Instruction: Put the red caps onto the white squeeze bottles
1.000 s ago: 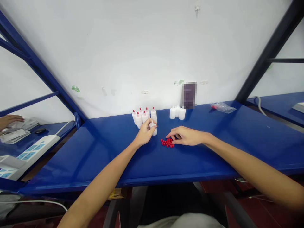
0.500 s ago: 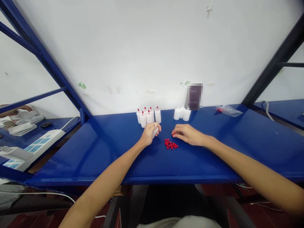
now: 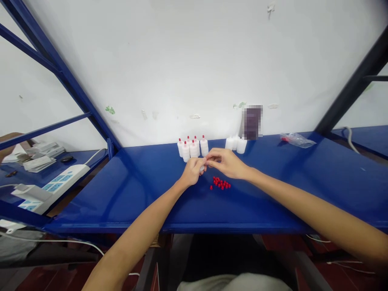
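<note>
My left hand is closed around a small white squeeze bottle, most of it hidden by my fingers. The thumb and fingertips of my right hand pinch together at the bottle's top end, on a red cap that the fingers now cover. Just in front of both hands lies a loose cluster of red caps, with one cap a little apart at its left. Behind my left hand stand several white bottles with red caps on their tips.
Several white bottles without visible red caps stand at the back, beside a blurred dark object. A clear plastic bag with something red lies farther right on the blue table. Blue posts and a power strip are at the left.
My right hand has moved left from beside the caps and now meets my left hand at the bottle. The view has shifted slightly; one cap now lies apart from the cluster.
</note>
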Demonstrator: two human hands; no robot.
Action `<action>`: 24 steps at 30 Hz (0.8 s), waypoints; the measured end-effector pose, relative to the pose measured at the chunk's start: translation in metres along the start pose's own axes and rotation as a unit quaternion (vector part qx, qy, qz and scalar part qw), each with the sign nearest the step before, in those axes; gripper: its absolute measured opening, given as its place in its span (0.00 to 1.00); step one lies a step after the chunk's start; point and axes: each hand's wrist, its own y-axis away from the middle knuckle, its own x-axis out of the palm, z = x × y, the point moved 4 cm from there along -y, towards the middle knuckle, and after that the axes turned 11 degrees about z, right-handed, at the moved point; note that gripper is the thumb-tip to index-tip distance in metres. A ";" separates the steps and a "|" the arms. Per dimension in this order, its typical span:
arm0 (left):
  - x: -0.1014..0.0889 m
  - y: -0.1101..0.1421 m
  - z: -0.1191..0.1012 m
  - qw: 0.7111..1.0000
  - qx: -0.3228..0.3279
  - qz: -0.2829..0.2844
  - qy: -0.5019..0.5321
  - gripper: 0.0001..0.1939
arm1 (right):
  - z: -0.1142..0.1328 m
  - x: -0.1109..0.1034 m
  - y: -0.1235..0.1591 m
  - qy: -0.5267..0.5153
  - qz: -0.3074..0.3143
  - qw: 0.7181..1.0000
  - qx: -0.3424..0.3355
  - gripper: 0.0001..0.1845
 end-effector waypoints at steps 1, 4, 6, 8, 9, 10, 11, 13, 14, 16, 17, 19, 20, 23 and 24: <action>0.000 0.000 0.000 1.000 0.003 0.005 0.006 0.27 | 0.001 0.001 0.000 -0.003 0.002 1.000 0.004 0.07; 0.000 -0.001 0.001 0.999 0.010 0.031 0.038 0.24 | 0.005 0.003 0.001 -0.017 0.013 0.999 0.025 0.06; 0.001 -0.001 0.000 0.997 0.010 0.045 0.060 0.20 | 0.007 0.005 0.000 -0.025 0.016 0.999 0.037 0.06; 0.000 -0.001 0.000 0.997 0.006 0.041 0.071 0.18 | 0.007 0.007 -0.001 -0.035 0.015 0.999 0.038 0.07; 0.000 -0.001 0.000 0.997 0.004 0.033 0.067 0.18 | 0.007 0.009 -0.002 -0.040 0.012 0.998 0.036 0.07; -0.001 -0.001 -0.001 0.998 0.003 0.023 0.059 0.18 | 0.005 0.011 -0.003 -0.046 0.008 0.998 0.034 0.08; -0.002 -0.001 -0.001 0.999 0.003 0.013 0.045 0.18 | 0.003 0.012 -0.004 -0.049 0.003 0.998 0.031 0.09; -0.002 0.000 -0.002 1.000 0.010 -0.002 0.009 0.19 | 0.000 0.015 -0.005 -0.050 -0.006 0.998 0.030 0.10; -0.002 0.000 -0.002 1.000 0.017 -0.005 -0.006 0.20 | -0.002 0.015 -0.005 -0.048 -0.008 0.998 0.030 0.10; 0.000 0.001 -0.001 0.999 0.034 -0.012 -0.018 0.22 | -0.003 0.014 -0.006 -0.046 -0.004 0.998 0.030 0.11; 0.000 0.001 0.000 0.999 0.037 -0.019 -0.013 0.22 | -0.004 0.011 -0.006 -0.045 -0.005 0.998 0.031 0.10; -0.001 0.001 0.004 0.998 0.024 -0.050 0.007 0.23 | -0.008 0.000 -0.008 -0.042 -0.028 0.998 0.037 0.10; -0.001 0.001 0.006 0.998 0.011 -0.067 0.015 0.23 | -0.012 -0.007 -0.010 -0.038 -0.048 0.997 0.047 0.10; -0.002 0.000 0.009 0.996 -0.020 -0.091 0.016 0.20 | -0.033 -0.029 -0.014 -0.006 -0.102 0.989 0.108 0.08; -0.001 0.000 0.009 0.996 -0.020 -0.083 0.013 0.18 | -0.041 -0.033 -0.017 0.018 -0.101 0.985 0.135 0.07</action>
